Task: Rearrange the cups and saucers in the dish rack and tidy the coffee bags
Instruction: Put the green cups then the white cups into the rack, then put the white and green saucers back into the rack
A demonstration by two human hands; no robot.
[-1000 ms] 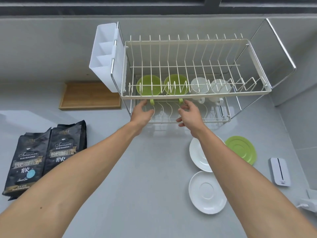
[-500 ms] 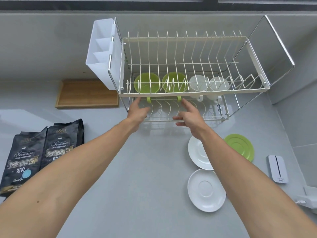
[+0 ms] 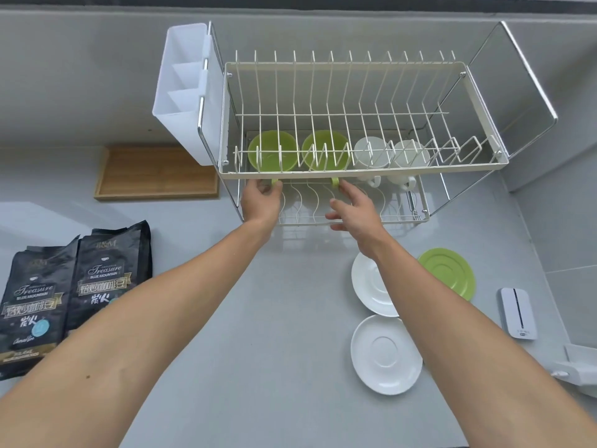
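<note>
My left hand [image 3: 260, 202] pinches the handle of the left green cup [image 3: 272, 151] and my right hand [image 3: 353, 206], fingers spread, touches the handle of the right green cup [image 3: 325, 151]; both glossy lime cups sit on the lower tier of the white wire dish rack [image 3: 355, 171], just beyond my fingertips. Count: two green cups, two white cups [image 3: 371, 153] right of my right hand, two white saucers [image 3: 386, 354], one green saucer [image 3: 447, 273] and two black coffee bags [image 3: 113, 273] far left of my left hand. Compared with a second ago, my right-hand fingers have opened wider.

Grey counter [image 3: 258, 318] meets a grey wall [image 3: 80, 76]. A dark window strip [image 3: 193, 0] runs above. Light is even.
</note>
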